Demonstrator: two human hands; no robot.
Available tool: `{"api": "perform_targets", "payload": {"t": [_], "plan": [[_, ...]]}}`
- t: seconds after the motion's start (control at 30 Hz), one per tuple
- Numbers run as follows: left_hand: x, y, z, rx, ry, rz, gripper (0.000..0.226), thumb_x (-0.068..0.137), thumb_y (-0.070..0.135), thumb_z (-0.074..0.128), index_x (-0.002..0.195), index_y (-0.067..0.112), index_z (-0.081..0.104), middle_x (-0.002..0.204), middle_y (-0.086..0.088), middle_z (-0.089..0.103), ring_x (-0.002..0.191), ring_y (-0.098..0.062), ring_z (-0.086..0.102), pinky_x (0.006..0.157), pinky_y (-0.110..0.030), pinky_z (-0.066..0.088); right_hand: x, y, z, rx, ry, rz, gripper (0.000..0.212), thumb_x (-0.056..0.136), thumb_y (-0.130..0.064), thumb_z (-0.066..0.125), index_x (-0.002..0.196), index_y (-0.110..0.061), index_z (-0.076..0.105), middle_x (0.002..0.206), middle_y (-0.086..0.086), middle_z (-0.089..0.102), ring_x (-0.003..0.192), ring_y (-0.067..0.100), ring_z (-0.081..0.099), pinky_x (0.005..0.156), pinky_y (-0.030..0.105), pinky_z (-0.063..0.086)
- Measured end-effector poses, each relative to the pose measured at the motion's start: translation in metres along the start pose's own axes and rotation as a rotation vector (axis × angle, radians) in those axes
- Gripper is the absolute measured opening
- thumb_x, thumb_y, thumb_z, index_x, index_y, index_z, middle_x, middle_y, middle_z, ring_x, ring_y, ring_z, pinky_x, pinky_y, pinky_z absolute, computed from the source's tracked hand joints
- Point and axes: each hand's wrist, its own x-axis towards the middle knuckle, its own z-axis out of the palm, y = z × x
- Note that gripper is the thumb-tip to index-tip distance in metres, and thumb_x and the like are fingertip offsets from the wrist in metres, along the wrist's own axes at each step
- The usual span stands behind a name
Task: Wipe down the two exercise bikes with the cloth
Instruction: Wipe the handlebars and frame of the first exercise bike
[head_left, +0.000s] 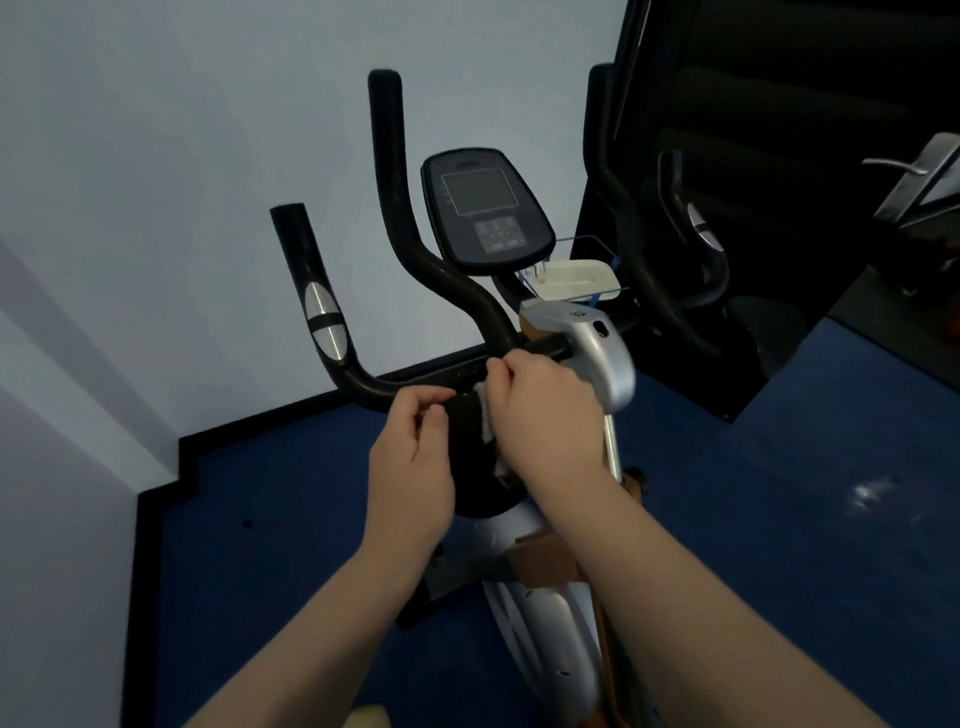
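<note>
An exercise bike stands in front of me, with black curved handlebars (400, 208), a dark console (485, 208) and a silver frame (602, 353). My right hand (545, 415) is curled over a white cloth (487, 423) and holds it against the handlebar's middle, next to the stem. Only the cloth's edges show under the hand. My left hand (410, 457) lies just to its left, fingers curled at the bar beside a black clamp piece (465, 421). The right-side handlebars (623, 244) rise in shadow. No second bike is clearly visible.
A wire holder with a white object (576, 275) sits behind the console. Dark equipment (779, 130) fills the upper right, with a silver machine part (924, 182) at the edge. Blue floor (805, 493) lies around the bike, and a pale wall (156, 208) stands to the left.
</note>
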Motion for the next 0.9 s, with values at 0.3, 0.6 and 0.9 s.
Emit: {"api": "perform_targets", "payload": {"t": [0.3, 0.6, 0.9], "plan": [[0.001, -0.001, 0.005, 0.022, 0.052, 0.027, 0.024, 0.1, 0.015, 0.04, 0.098, 0.023, 0.062, 0.083, 0.009, 0.063, 0.073, 0.005, 0.058, 0.058, -0.006, 0.044, -0.025, 0.014, 0.011, 0.457, 0.111, 0.238, 0.038, 0.096, -0.043, 0.034, 0.064, -0.026, 0.045, 0.055, -0.005, 0.049, 0.053, 0.011, 0.051, 0.054, 0.034, 0.044], [0.0, -0.005, 0.007, 0.01, 0.086, 0.04, 0.024, 0.1, 0.016, 0.04, 0.097, 0.024, 0.062, 0.085, 0.01, 0.063, 0.076, 0.003, 0.058, 0.061, -0.008, 0.045, -0.032, 0.007, 0.023, 0.818, 0.424, 0.359, 0.032, 0.099, -0.038, 0.039, 0.073, -0.024, 0.049, 0.06, -0.009, 0.052, 0.057, 0.0, 0.051, 0.054, 0.011, 0.041], [-0.002, -0.004, 0.004, -0.08, 0.085, 0.0, 0.029, 0.102, 0.022, 0.037, 0.097, 0.023, 0.066, 0.089, 0.007, 0.065, 0.081, 0.002, 0.06, 0.065, -0.005, 0.045, -0.004, 0.029, -0.015, 0.482, 0.078, 0.029, 0.035, 0.095, -0.047, 0.041, 0.074, -0.022, 0.054, 0.063, -0.005, 0.057, 0.059, 0.004, 0.056, 0.055, 0.025, 0.043]]}}
